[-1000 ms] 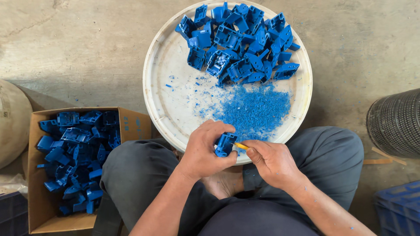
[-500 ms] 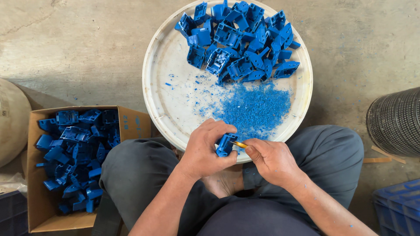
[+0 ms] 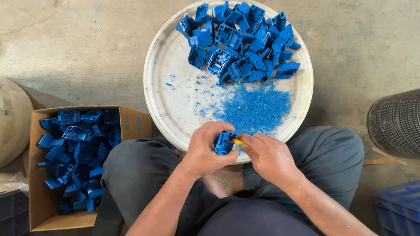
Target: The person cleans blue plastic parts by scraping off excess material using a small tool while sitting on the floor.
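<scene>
My left hand [image 3: 208, 150] grips a small blue plastic part [image 3: 224, 143] over the near rim of a round white tray [image 3: 164, 87]. My right hand [image 3: 269, 157] holds a small tool with a yellow handle [image 3: 238, 142] against that part. At the far side of the tray lies a heap of several blue plastic parts [image 3: 240, 43]. A patch of fine blue shavings [image 3: 256, 107] is spread across the tray's middle, just beyond my hands.
A cardboard box [image 3: 39, 192] holding several blue parts [image 3: 78, 153] stands to my left on the concrete floor. A dark mesh cylinder [image 3: 396, 124] sits at the right, a blue crate corner [image 3: 400, 209] at bottom right. My crossed legs in grey trousers lie under the tray's edge.
The hands stay in the same place over the tray's near rim. The blue part has turned slightly in my left hand while the tool stays against it.
</scene>
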